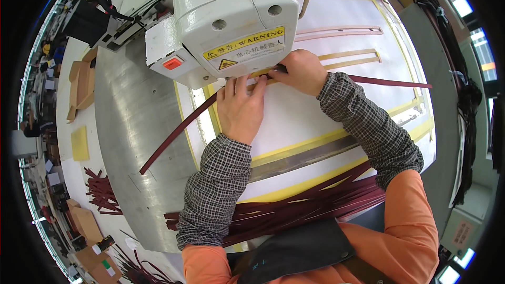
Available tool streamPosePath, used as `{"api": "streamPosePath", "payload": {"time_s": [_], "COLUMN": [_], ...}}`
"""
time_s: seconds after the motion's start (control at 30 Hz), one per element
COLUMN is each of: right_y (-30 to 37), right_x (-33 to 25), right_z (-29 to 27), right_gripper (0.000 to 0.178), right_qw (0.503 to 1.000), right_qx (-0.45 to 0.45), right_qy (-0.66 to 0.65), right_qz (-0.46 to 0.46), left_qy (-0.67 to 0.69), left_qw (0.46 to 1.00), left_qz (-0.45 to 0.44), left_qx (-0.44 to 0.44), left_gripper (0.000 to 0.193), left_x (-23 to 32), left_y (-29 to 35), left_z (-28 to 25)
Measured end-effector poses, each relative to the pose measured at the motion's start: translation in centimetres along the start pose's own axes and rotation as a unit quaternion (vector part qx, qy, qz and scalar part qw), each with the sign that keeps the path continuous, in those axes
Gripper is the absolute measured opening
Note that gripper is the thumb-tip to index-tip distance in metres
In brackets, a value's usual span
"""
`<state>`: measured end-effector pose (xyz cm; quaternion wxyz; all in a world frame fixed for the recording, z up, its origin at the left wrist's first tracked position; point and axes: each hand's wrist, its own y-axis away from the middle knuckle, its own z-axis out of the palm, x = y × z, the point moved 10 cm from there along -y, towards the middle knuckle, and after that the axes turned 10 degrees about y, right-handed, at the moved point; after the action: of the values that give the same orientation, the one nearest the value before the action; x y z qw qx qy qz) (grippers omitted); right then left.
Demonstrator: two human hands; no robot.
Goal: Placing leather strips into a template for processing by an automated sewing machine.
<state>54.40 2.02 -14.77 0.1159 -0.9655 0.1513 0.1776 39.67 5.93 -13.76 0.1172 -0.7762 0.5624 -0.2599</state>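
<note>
head view looks down on a white sewing machine head (231, 21) standing over a white template board edged in yellow tape (294, 121), which lies on a grey metal counter (131, 126). a long dark red strap (179, 131) runs under the front of the machine head: one end trails out left and down across the counter, the other runs on to the right of the machine, past the right hand, across the board.

judging by its droop and gentle curve, the strap is thin, light and limp along its length, more like leather or faux-leather strip than anything stiff; it probably slides easily on the smooth board. it looks best held flat from above, close in front of the machine head, with fingertips pressing rather than pinching.

left hand (240, 108) lies palm down just below the machine head, fingers straight and together, tips pressing on the strap. right hand (299, 71) sits just right of the machine head, fingers curled down, tips on the strap near the needle area; whether it pinches or only presses i cannot tell. neither hand is closed around anything.

below the machine, near the person's body, lies a pile of more dark red straps (310, 205). far left of the machine, more strips (102, 192) are scattered on a side surface.
</note>
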Motion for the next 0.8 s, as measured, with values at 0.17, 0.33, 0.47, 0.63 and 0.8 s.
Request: {"api": "streamPosePath", "payload": {"time_s": [0.17, 0.33, 0.47, 0.63, 0.8], "right_y": [1.1, 8.2, 20.6, 33.9, 36.9], "right_x": [1.0, 12.0, 26.9, 32.2, 24.5], "right_z": [-1.8, -11.7, -25.5, -39.6, -44.4], "right_gripper": [0.027, 0.016, 0.021, 0.027, 0.033], "right_qw": [0.998, 0.978, 0.883, 0.757, 0.855], "right_qx": [-0.029, 0.022, 0.114, 0.202, 0.455], "right_qy": [0.057, 0.206, 0.378, 0.495, -0.056], "right_qz": [-0.021, 0.013, 0.252, 0.377, 0.241], "left_qy": [-0.001, 0.017, 0.015, 0.021, 0.023], "left_qw": [1.000, 1.000, 1.000, 1.000, 1.000], "left_qz": [0.006, -0.003, 0.004, 0.006, 0.006], "left_qx": [-0.002, 0.007, 0.011, 0.011, 0.014], "left_gripper": [0.038, 0.038, 0.036, 0.035, 0.033], "left_x": [0.4, -0.3, -0.2, -0.6, -0.5], "left_y": [-0.1, 0.3, 0.2, 0.4, 0.2], "left_z": [0.1, -0.3, -0.3, 0.4, -0.1]}}
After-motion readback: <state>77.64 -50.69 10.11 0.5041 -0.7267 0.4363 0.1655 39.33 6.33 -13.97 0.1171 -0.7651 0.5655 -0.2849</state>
